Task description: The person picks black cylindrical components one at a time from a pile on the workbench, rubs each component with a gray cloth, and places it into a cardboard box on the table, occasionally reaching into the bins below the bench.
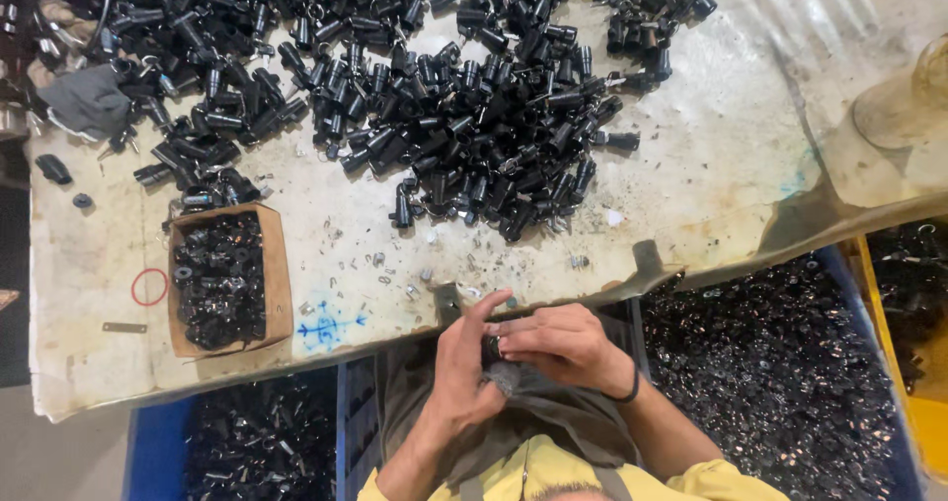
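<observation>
Head view, looking down: left hand (462,363) and right hand (559,346) brought together at the near edge of the table (711,165), fingertips of both pinched on one small black part (493,349), held close to the body over the lap, probably for a steady grip on so small a piece. Mostly hidden by the fingers, so exact shape hard to tell. Dark band (628,386) on the right wrist. Just beyond the hands, a few loose bits of metal scattered on the worn white top. To the left, an open cardboard box (275,264) of black rings, within easy reach; a red rubber band (150,287) beside it. Farther off, a broad heap of black cylindrical parts (474,136) across the far half. Below the table edge, a blue bin (849,294) of small shiny black pieces to the right and another blue bin (158,452) to the left, flanking the seat, likely for one-handed reach.
</observation>
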Demonstrator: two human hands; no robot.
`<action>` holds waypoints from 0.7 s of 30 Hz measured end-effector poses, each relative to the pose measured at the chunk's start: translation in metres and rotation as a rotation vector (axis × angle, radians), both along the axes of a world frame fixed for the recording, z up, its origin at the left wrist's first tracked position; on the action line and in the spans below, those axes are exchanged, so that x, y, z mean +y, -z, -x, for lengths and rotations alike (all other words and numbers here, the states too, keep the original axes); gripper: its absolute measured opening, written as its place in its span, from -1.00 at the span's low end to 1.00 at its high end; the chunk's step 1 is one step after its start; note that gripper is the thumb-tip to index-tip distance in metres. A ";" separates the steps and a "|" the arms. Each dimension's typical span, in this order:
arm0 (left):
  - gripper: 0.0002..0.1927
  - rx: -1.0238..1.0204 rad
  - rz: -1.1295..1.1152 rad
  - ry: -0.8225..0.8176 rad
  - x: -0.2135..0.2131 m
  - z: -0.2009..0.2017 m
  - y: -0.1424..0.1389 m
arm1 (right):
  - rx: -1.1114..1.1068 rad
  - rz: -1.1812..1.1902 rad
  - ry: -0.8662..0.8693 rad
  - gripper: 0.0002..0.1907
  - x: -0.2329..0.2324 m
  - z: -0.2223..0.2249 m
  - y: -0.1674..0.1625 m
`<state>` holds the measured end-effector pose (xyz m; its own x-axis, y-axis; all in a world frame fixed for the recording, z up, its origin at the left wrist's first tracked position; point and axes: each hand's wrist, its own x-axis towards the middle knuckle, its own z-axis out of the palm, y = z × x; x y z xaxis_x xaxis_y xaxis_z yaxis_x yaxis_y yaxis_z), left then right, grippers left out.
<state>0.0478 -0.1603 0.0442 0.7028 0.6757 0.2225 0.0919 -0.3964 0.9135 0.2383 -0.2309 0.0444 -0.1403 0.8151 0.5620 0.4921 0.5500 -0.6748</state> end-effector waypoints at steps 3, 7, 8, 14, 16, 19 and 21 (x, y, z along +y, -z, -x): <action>-0.14 -0.013 -0.111 0.049 0.001 -0.003 0.002 | 0.128 0.115 -0.112 -0.76 -0.001 -0.005 -0.003; -0.06 0.025 -0.126 0.137 0.000 0.001 0.012 | 0.217 0.263 -0.205 -0.78 -0.003 -0.007 -0.002; -0.03 0.036 -0.125 0.168 0.001 0.003 0.015 | 0.217 0.271 -0.220 -0.79 -0.003 -0.007 -0.001; 0.09 0.027 -0.139 0.229 0.007 0.018 0.025 | 0.188 0.263 -0.261 -0.79 -0.001 0.000 0.003; 0.06 0.010 -0.173 0.186 0.003 0.020 0.027 | 0.154 0.224 -0.251 -0.78 -0.002 0.006 0.004; -0.03 -0.082 0.238 0.123 -0.008 0.021 0.027 | 0.226 0.088 -0.216 -0.81 -0.001 0.018 0.003; -0.08 -0.050 0.291 0.089 -0.012 0.021 0.026 | 0.220 0.067 -0.162 -0.80 -0.002 0.021 0.001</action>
